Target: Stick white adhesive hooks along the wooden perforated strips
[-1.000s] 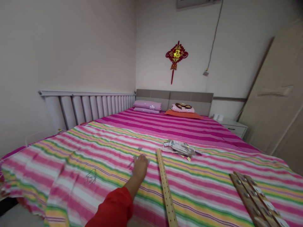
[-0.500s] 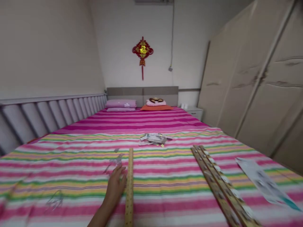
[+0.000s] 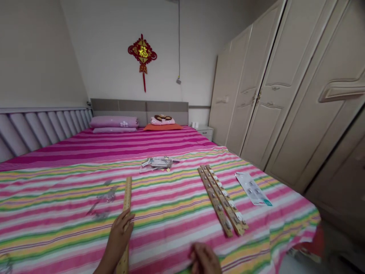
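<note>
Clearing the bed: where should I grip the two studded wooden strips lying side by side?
Probably at their near ends: take the wooden strips from the near side with the right hand, which is closest. They lie side by side, angled away, so pinch both across their outer long edges, where the wood looks bare, keeping off the round fittings along their tops.

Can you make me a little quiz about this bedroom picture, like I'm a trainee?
1. Which hand touches the wooden ruler, left or right?
2. True or false: the white printed sheet lies on the striped bedsheet.
3. Fill in the blank: the red knot ornament hangs on the wall above the ____.

Key:
1. The left hand
2. True
3. The headboard
</note>
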Demonstrator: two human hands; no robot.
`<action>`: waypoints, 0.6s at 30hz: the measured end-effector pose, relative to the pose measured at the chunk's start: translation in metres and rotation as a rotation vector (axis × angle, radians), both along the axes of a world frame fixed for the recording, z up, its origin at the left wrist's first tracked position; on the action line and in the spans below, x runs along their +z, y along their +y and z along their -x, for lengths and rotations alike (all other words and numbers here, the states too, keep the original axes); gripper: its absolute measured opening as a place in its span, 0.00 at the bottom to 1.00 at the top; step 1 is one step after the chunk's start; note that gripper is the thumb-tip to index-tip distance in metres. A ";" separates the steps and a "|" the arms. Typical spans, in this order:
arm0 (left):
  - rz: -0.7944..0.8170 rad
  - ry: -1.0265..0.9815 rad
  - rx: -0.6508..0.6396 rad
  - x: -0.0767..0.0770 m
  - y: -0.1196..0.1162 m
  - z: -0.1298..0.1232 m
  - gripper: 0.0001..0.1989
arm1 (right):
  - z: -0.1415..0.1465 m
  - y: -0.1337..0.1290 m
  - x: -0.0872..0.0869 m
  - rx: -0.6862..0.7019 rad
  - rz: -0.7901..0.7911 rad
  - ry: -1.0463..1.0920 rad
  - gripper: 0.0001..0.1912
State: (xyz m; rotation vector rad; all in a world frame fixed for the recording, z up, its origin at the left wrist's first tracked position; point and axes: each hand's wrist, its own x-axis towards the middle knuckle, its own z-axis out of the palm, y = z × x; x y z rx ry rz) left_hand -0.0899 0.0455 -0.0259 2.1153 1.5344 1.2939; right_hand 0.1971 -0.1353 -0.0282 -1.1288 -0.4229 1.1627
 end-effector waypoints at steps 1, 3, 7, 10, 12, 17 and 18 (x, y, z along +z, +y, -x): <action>0.007 -0.003 -0.001 0.000 -0.001 0.000 0.18 | -0.020 -0.004 0.003 -0.159 0.007 0.051 0.27; 0.013 0.000 0.008 0.001 -0.003 0.000 0.18 | -0.055 -0.010 0.011 -0.366 0.062 0.160 0.31; 0.014 0.004 0.034 0.004 -0.008 -0.001 0.18 | -0.093 -0.014 0.028 -0.376 0.119 0.247 0.30; 0.027 0.003 0.024 0.008 -0.010 -0.002 0.18 | -0.101 -0.012 0.034 -0.323 0.090 0.321 0.27; 0.038 0.001 0.022 0.010 -0.011 -0.003 0.18 | -0.102 -0.011 0.035 -0.303 0.057 0.378 0.24; 0.054 -0.001 0.035 0.013 -0.014 -0.004 0.18 | -0.097 -0.006 0.040 -0.198 -0.036 0.460 0.18; 0.057 -0.001 0.036 0.014 -0.015 -0.005 0.18 | -0.095 -0.003 0.041 -0.178 -0.052 0.474 0.17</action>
